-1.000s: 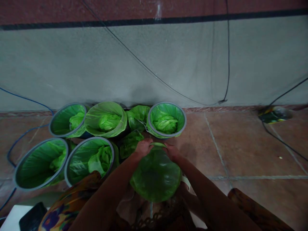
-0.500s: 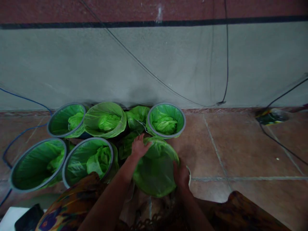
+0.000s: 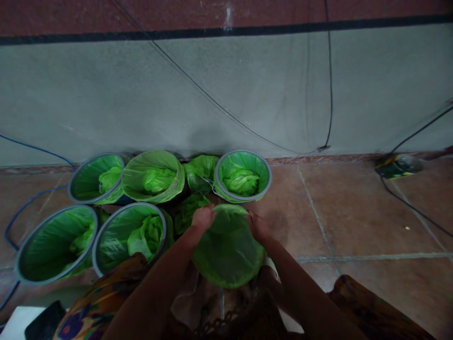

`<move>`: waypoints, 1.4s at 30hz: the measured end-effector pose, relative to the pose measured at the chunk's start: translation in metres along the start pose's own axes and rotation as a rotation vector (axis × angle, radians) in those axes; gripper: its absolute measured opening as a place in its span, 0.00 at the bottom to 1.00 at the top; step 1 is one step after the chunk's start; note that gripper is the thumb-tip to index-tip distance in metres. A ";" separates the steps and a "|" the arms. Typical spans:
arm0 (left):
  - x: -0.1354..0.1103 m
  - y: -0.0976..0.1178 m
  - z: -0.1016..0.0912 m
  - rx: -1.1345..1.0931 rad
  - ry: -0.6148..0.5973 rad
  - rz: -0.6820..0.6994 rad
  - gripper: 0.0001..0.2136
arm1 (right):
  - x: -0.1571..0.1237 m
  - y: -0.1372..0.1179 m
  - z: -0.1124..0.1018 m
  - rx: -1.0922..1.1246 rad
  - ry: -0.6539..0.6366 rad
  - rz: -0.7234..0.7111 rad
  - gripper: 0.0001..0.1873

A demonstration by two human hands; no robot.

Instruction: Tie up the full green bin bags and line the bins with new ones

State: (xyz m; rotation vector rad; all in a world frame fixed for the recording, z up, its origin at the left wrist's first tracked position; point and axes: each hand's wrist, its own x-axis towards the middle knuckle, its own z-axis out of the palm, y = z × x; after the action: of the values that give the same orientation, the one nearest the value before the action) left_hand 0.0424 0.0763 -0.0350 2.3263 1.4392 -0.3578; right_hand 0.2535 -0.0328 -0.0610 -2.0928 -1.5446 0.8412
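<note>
Between my knees stands a bin lined with a green plastic bag (image 3: 230, 257), its rim covered by the folded-over bag. My left hand (image 3: 204, 219) is closed on the bag's edge at the far left of the rim. At the far right of the rim my right hand (image 3: 257, 227) grips the same edge, its fingertips partly hidden. Just beyond them a grey-rimmed bin (image 3: 271, 182) holds a crumpled green bag (image 3: 241, 182). Left of my left hand, loose green plastic (image 3: 189, 212) lies among the bins.
More lined bins stand at the left, among them a grey-rimmed bin (image 3: 95, 241) and a bag-covered bin (image 3: 154, 163). A blue cable (image 3: 24, 200) curves over the tiles. Black cables and a dark packet (image 3: 398, 166) lie near the wall. A phone (image 3: 45, 321) rests at lower left.
My right hand has moved from the right side of the bin to the far rim, nearer my left hand. My left hand's fingers have closed on the bag's edge.
</note>
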 end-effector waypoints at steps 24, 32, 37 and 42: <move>0.019 0.041 -0.023 -0.198 0.158 0.174 0.08 | 0.028 -0.014 -0.008 0.178 0.152 0.079 0.07; 0.011 0.025 -0.015 -0.114 0.176 0.273 0.09 | 0.017 -0.010 0.000 0.196 0.184 -0.091 0.09; 0.001 0.018 -0.013 -0.034 0.140 0.358 0.09 | 0.006 -0.009 0.004 0.110 0.140 -0.162 0.08; 0.001 0.023 -0.014 -0.173 0.293 0.312 0.08 | 0.010 -0.009 -0.005 0.148 0.263 -0.111 0.13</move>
State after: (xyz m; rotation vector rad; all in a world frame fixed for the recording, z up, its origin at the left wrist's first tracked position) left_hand 0.0638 0.0744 -0.0184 2.4786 1.1420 0.1939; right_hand 0.2525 -0.0202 -0.0541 -1.9064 -1.4002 0.5938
